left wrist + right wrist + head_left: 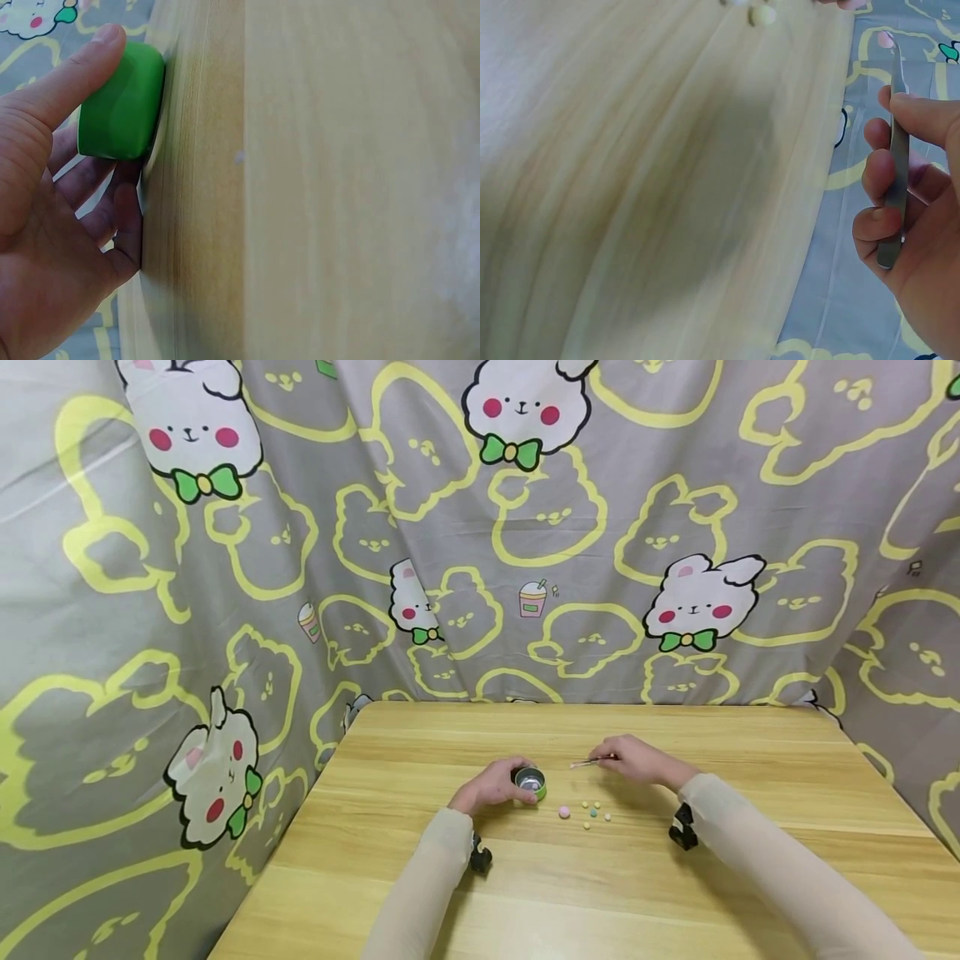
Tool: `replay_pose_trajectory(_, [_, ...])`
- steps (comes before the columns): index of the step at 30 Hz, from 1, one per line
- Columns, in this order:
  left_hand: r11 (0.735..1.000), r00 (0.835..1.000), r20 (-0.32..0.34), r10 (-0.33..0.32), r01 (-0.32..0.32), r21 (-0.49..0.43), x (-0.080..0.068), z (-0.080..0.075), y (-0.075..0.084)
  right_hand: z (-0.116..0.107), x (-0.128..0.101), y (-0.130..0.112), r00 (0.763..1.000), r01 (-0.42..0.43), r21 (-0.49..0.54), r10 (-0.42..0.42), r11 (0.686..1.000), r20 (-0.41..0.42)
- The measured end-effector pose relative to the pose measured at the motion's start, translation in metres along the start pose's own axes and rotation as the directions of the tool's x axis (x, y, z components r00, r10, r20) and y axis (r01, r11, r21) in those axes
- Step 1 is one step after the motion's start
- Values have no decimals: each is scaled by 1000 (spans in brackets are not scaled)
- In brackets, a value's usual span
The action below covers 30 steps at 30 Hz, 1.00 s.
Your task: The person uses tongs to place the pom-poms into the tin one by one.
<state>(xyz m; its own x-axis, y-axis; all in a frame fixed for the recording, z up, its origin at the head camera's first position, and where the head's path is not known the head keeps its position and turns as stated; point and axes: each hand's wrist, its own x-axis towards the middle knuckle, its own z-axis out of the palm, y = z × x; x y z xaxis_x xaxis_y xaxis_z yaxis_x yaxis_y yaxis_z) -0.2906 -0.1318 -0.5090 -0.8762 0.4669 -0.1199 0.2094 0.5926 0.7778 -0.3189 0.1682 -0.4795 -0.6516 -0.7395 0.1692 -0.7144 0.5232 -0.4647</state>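
I have the left hand (495, 783) reaching in from the near side of the table (600, 893), wrist low, its thumb and fingers curled around a small green tin (542, 791) with its mouth facing up. In the left wrist view I see the thumb pressed along one side of the tin, while the lower fingers bend loosely below it.

The right hand (633, 758) stands well apart from the left, its forearm slanting in from the lower right. It grips slim metal tweezers (897, 180) — thumb on one side, fingers curled along the shank — and I read the tips as angled leftward, toward the tin. A pink bead (886, 39) sits at the tips, apart from the tin.

Between me and the hands, just right of the tin, a pink ball (564, 812) lies near a loose cluster of smaller beads (594, 813) on the table.
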Motion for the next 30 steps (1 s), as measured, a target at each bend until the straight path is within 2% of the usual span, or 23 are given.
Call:
replay_pose_trajectory(18, [1000,1000,10,1,-1,7,1,-2,0,2,21,-23,999,46,-7,-45,999,9])
replay_pose_trajectory(30, [999,1000,10,-7,6,47,2,-2,-1,7,35,-35,996,76,10,-76,997,50])
